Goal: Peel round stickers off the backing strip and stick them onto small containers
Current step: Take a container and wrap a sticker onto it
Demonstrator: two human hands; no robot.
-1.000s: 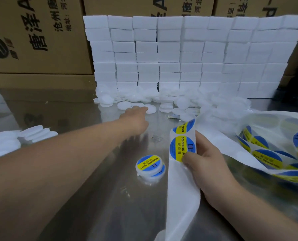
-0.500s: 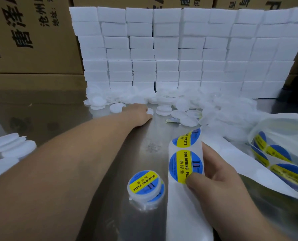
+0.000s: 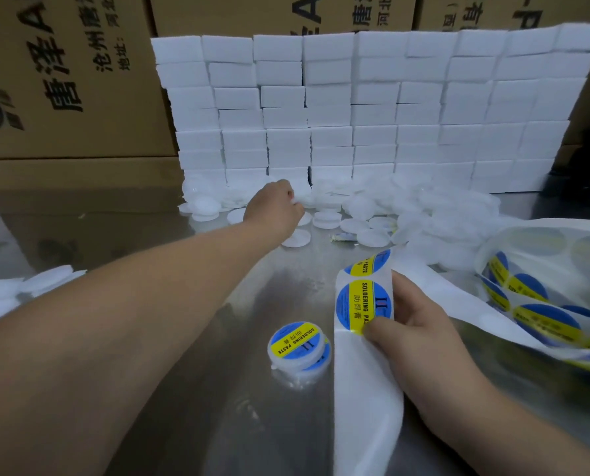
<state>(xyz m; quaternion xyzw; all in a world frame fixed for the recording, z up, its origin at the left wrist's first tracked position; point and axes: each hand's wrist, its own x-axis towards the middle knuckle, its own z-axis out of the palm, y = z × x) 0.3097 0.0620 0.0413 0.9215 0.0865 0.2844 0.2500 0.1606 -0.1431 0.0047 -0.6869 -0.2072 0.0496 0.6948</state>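
**A:** so where's the next sticker (image 3: 362, 305) sitting?

**B:** it's on the backing strip (image 3: 365, 400), near the front edge of the bench (image 3: 183, 424), a bit right of middle. The strip runs lengthways from the front edge toward the back, then folds over to the right into the loose loops of the roll (image 3: 544, 314). The right hand (image 3: 414, 324) has it. The thumb (image 3: 377, 333) sits on the sticker's near rim and the fingers are curled behind the strip, so it's pinching strip and sticker edge together. Looks ready to peel, imo.

**A:** and what's it going on?

**B:** that's the bit the next move hangs on. The blank containers (image 3: 355, 214) are heaped along the back edge, at the foot of the wall of white blocks (image 3: 355, 115), well apart from the sticker. The left hand (image 3: 274, 209) is stretched right out to them, way nearer than the right. Its fingers are curled down into the heap and touching blanks, but I can't tell if it's actually got one. One labelled container (image 3: 298, 340) sits just left of the strip. I'd guess a blank has to travel back to the front to meet that sticker.
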